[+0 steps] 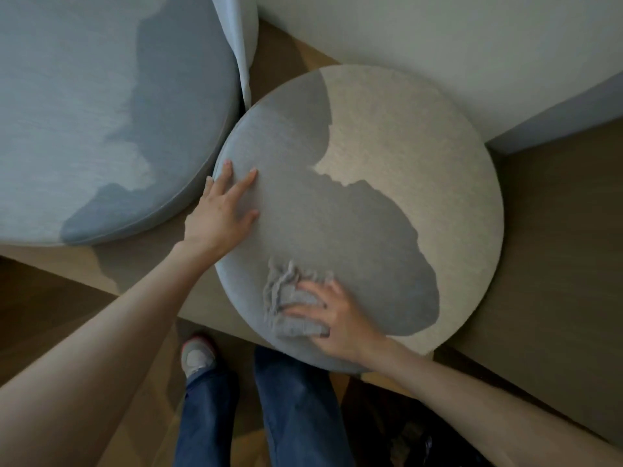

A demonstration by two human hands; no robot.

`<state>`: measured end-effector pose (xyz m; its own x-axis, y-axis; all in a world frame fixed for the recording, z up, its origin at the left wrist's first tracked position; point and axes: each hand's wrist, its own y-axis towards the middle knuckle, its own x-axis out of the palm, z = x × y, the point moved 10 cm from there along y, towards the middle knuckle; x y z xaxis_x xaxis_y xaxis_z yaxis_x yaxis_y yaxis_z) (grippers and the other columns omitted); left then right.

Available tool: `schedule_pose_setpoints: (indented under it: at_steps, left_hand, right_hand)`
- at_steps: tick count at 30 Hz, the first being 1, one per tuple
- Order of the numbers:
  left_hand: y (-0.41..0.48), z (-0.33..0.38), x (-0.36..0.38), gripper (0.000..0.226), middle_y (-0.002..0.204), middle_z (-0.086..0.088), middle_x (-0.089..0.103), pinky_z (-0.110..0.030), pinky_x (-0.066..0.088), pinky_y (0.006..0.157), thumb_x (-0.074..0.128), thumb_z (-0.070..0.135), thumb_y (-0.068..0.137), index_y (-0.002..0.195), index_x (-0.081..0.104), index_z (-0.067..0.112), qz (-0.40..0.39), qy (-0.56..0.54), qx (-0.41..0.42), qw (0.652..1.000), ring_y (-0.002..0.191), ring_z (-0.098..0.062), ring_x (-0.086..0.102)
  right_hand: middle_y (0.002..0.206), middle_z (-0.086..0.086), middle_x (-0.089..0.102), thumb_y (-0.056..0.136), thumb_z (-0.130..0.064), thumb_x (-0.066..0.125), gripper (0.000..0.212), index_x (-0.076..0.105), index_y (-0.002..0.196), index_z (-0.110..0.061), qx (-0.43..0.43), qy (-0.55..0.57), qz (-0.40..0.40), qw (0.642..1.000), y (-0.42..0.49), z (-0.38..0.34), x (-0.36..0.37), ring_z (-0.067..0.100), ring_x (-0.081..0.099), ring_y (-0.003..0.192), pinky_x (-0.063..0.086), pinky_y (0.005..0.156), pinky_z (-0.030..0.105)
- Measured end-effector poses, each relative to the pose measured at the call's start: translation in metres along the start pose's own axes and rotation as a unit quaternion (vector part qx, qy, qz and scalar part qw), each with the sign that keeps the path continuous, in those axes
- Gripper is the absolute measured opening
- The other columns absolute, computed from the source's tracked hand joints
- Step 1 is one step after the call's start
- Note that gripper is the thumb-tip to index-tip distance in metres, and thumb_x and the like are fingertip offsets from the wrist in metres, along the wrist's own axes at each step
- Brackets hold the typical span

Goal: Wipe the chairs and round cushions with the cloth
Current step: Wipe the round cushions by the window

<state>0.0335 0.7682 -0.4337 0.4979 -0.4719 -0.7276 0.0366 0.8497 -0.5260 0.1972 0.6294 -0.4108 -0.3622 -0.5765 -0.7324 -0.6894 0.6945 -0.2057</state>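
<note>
A big round tan cushion [404, 163] lies in the middle. The far half is in bright light. The near half is in a dark shadow [337, 230].

The left hand [219, 214] lies flat on the left edge of this cushion. Its fingers [247, 180] are straight and spread out, and they hold nothing.

The right hand [337, 318] is on the near part of the same cushion, close to its rim. It presses down on a grey cloth [286, 298]. The cloth is bunched up and sticks out past the fingertips on the left. The right fingers [300, 311] lie spread on top of the cloth and are not curled round it.

A blue cushion [67, 112] lies to the left. It is round too, and it sits just beside the tan one, touching or nearly so.

A white wall [438, 45] is behind the cushions. A white curtain [236, 45] hangs down between them at the top.

Down below are two legs in blue jeans [296, 416] and one grey shoe [197, 357] on a wood floor [33, 315].
</note>
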Motion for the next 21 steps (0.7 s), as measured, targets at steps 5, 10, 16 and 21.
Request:
schedule_pose_setpoints:
  at_steps: [5, 10, 16, 21]
  left_hand:
    - [0.0, 0.001, 0.002, 0.065, 0.161, 0.006, -0.005, -0.054, 0.04, 0.1, 0.052, 0.035, 0.096, 0.149, 0.014, 0.045, -0.008, -0.004, -0.002, 1.0, 0.148, -0.027, 0.001]
    - [0.003, -0.002, 0.002, 0.067, 0.161, 0.008, -0.005, -0.052, 0.037, 0.104, 0.054, 0.036, 0.095, 0.148, 0.014, 0.047, -0.009, -0.01, 0.007, 1.0, 0.148, -0.026, 0.001]
    - [0.002, -0.011, 0.005, 0.069, 0.161, 0.008, -0.004, -0.05, 0.039, 0.102, 0.057, 0.033, 0.093, 0.148, 0.017, 0.047, 0.003, -0.045, 0.031, 0.998, 0.148, -0.025, 0.004]
    - [0.002, -0.013, 0.005, 0.07, 0.161, 0.01, -0.004, -0.051, 0.04, 0.101, 0.058, 0.033, 0.093, 0.148, 0.018, 0.047, 0.004, -0.057, 0.025, 0.998, 0.148, -0.025, 0.005]
  right_hand:
    - [0.132, 0.004, 0.053, 0.082, -0.021, 0.07, 0.038, 0.064, 0.119, -0.026, -0.083, -0.012, -0.028, 0.996, -0.018, -0.021, 0.019, 0.027, 0.054, 0.104, 0.043, 0.094, 0.042]
    - [0.133, 0.013, 0.05, 0.081, -0.02, 0.059, 0.049, 0.054, 0.129, -0.023, 0.035, -0.068, 0.21, 0.975, 0.027, 0.032, -0.091, 0.027, 0.044, 0.122, 0.019, 0.113, 0.027]
    - [0.145, 0.018, 0.038, 0.08, -0.022, 0.059, 0.057, 0.052, 0.137, -0.023, 0.24, -0.061, 0.277, 0.928, 0.129, 0.139, -0.19, 0.036, 0.035, 0.126, 0.015, 0.094, 0.011]
    - [0.156, 0.01, 0.021, 0.091, -0.044, 0.053, 0.06, 0.032, 0.147, -0.038, 0.343, -0.065, 0.236, 0.907, 0.185, 0.185, -0.208, 0.034, 0.023, 0.135, 0.022, 0.104, 0.028]
